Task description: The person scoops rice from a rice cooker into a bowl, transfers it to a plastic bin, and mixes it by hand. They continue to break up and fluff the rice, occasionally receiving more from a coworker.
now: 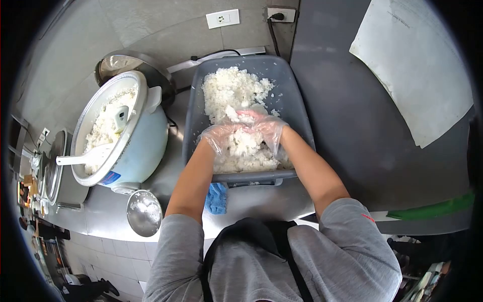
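Rice (pixel 245 144) cupped in my left hand (pixel 220 136) and right hand (pixel 270 128) could drop toward six o'clock if their curled fingers (pixel 248 114) loosen.

Had both hands (pixel 269 127) inside the tub (pixel 298 100), rice (pixel 234 85) between, beneath and beyond them. Had that tub on the worktop (pixel 266 201), with the cloth (pixel 216 199) on this side of the hands, just before the tub. Saw the cooker (pixel 148 153) left of the hands, rice inside, the paddle (pixel 98 154) lying in it; nearer, just beside the cooker, the bowl (pixel 144 214); farther, behind the cooker, the vessel (pixel 162 75). Found an outlet (pixel 223 19) on the wall (pixel 166 32) beyond the hands, and well right of them, on a flat surface (pixel 342 126), the sheet (pixel 417 65).
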A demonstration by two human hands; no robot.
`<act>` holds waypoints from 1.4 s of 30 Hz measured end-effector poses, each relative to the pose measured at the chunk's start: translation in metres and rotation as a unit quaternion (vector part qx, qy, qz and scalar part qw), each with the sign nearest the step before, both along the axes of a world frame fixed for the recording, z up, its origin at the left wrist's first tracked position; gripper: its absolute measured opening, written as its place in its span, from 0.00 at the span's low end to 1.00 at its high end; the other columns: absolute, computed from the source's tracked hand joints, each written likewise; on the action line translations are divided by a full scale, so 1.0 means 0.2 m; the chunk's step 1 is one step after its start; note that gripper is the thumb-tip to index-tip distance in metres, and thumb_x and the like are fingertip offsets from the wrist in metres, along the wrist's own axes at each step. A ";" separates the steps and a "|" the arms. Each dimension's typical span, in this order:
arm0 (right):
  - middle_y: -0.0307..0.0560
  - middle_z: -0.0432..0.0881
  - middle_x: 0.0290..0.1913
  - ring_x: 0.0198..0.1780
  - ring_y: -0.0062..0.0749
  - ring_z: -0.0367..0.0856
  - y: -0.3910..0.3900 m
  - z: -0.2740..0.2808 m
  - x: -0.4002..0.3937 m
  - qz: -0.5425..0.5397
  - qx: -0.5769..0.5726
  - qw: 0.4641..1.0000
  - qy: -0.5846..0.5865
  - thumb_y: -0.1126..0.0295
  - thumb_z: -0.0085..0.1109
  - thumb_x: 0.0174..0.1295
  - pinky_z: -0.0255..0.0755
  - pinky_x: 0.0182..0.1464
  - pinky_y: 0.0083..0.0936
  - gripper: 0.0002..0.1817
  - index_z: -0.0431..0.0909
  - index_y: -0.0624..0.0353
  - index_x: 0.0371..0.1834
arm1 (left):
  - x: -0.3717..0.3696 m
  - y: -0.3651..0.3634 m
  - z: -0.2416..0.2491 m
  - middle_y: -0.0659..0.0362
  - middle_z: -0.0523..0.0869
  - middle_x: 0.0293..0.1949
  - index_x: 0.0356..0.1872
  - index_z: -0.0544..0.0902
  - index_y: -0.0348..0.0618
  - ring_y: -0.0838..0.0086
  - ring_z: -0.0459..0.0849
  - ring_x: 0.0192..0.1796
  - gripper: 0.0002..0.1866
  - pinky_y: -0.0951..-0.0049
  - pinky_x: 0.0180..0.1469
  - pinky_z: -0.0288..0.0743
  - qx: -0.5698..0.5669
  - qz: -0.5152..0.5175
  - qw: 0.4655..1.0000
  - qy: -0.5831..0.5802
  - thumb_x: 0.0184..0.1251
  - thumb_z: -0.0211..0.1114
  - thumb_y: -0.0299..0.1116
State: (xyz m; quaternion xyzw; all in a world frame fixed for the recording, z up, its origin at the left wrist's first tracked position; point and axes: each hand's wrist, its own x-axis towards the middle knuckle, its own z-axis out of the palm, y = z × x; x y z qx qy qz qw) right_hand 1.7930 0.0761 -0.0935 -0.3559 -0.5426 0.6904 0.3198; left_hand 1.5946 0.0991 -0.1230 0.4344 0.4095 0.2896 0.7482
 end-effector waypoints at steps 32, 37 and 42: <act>0.47 0.78 0.47 0.44 0.28 0.76 0.05 0.16 -0.01 -0.152 0.069 0.927 -0.336 0.57 0.55 0.62 0.69 0.40 0.23 0.21 0.75 0.59 0.52 | -0.04 0.19 -0.13 0.42 0.76 0.56 0.58 0.72 0.34 0.54 0.75 0.57 0.42 0.62 0.59 0.66 0.181 0.173 0.954 0.163 0.52 0.60 0.62; 0.44 0.73 0.60 0.63 0.33 0.69 0.39 0.07 0.11 0.066 0.179 0.959 -0.210 0.51 0.58 0.58 0.60 0.65 0.25 0.28 0.73 0.54 0.58 | -0.06 -0.06 0.22 0.48 0.78 0.55 0.53 0.79 0.50 0.55 0.75 0.58 0.30 0.63 0.61 0.66 0.305 -0.035 0.821 0.481 0.50 0.66 0.55; 0.47 0.74 0.60 0.60 0.46 0.71 0.72 0.21 0.02 -0.013 0.291 0.822 -0.489 0.47 0.54 0.59 0.63 0.63 0.32 0.29 0.71 0.49 0.61 | -0.09 -0.01 -0.02 0.46 0.73 0.59 0.56 0.76 0.50 0.55 0.73 0.59 0.32 0.63 0.60 0.67 0.409 -0.039 0.767 0.493 0.50 0.67 0.52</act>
